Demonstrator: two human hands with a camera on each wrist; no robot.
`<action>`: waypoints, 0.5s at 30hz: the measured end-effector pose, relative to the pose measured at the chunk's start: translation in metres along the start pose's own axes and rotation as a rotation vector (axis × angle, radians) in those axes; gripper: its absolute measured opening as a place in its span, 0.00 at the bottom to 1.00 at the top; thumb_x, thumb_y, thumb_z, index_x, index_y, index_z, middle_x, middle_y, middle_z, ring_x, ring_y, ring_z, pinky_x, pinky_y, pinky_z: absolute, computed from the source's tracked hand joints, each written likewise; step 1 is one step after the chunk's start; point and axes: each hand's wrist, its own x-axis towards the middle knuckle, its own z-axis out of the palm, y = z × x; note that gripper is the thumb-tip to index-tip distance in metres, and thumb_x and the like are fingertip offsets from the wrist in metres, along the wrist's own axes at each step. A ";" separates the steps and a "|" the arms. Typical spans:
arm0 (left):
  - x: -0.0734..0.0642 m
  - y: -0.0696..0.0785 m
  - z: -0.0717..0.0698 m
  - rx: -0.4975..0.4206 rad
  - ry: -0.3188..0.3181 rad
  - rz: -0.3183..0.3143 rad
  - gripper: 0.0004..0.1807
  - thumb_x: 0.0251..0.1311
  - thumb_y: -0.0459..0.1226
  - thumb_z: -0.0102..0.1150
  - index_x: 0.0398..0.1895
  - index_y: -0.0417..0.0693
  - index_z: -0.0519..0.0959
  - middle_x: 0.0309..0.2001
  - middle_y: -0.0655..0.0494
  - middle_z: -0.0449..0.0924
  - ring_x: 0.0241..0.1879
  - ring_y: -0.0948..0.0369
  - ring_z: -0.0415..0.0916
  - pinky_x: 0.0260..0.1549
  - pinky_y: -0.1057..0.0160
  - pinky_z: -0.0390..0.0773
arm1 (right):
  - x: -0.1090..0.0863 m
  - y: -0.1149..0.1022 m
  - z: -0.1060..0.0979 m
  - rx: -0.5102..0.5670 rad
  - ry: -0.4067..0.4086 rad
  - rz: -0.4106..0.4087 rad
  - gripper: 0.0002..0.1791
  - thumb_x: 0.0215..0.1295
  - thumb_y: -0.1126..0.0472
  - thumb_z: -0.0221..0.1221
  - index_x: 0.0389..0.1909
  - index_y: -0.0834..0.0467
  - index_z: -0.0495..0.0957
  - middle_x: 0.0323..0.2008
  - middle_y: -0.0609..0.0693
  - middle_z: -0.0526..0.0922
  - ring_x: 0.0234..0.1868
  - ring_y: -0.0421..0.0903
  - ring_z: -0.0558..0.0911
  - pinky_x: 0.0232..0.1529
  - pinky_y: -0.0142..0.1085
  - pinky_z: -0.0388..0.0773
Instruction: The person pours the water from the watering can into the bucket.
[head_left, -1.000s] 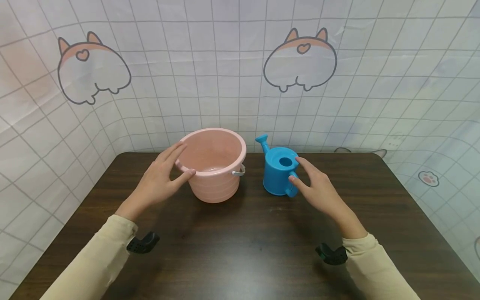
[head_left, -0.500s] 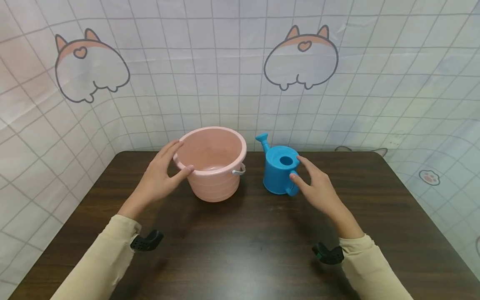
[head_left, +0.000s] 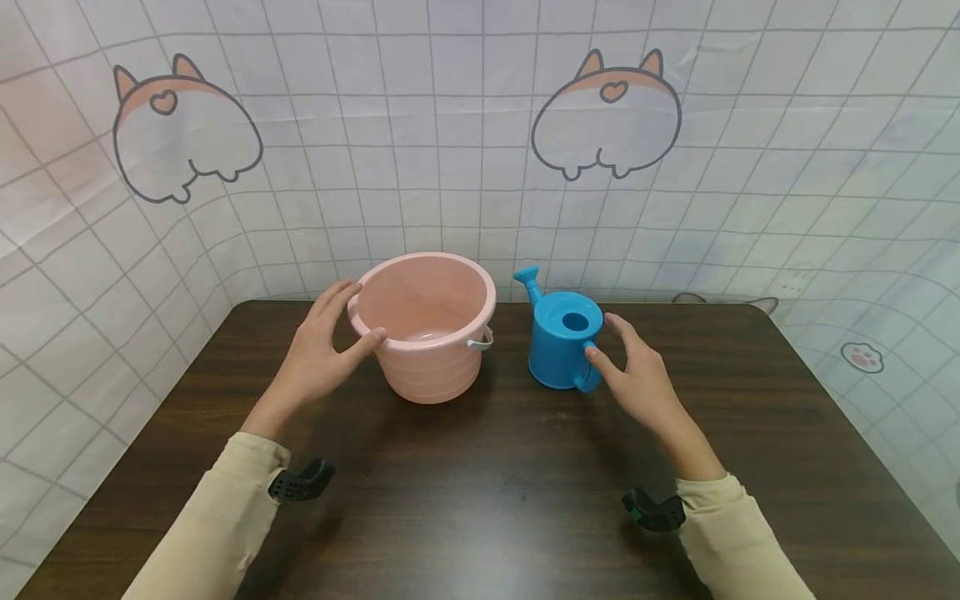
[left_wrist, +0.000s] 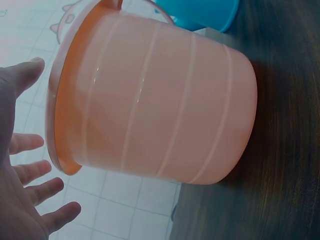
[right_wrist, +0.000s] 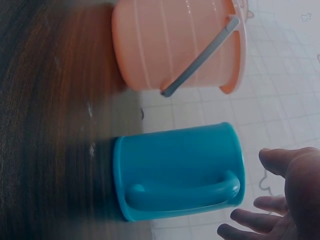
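Note:
A pink bucket [head_left: 429,371] stands upright on the table, its pale handle [head_left: 481,340] hanging at the right side. My left hand [head_left: 315,354] is beside the bucket's left rim, fingers spread and thumb apart; the left wrist view shows a gap between the fingertips [left_wrist: 67,212] and the rim. To the bucket's right stands a blue watering can [head_left: 557,354], spout pointing up and left, its handle [right_wrist: 185,195] on the near right side. My right hand [head_left: 641,379] hovers just right of the can with spread fingers, apart from it in the right wrist view.
The dark wooden table [head_left: 465,492] extends around both things. Behind it hangs a white grid-patterned cloth [head_left: 420,108] with cartoon drawings, which also runs along the left and right sides. Black wrist devices [head_left: 302,481] hang below both sleeves.
The bucket and watering can stay in place on the table. My left hand shifts only slightly, and my right fingers draw a little away from the can's top rim.

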 end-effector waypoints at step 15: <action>-0.001 -0.006 0.002 -0.056 -0.035 -0.055 0.41 0.54 0.57 0.56 0.69 0.58 0.54 0.72 0.54 0.46 0.70 0.48 0.46 0.60 0.37 0.56 | 0.000 0.005 0.007 0.030 -0.014 0.124 0.39 0.64 0.39 0.48 0.69 0.56 0.51 0.68 0.59 0.57 0.68 0.60 0.58 0.60 0.61 0.59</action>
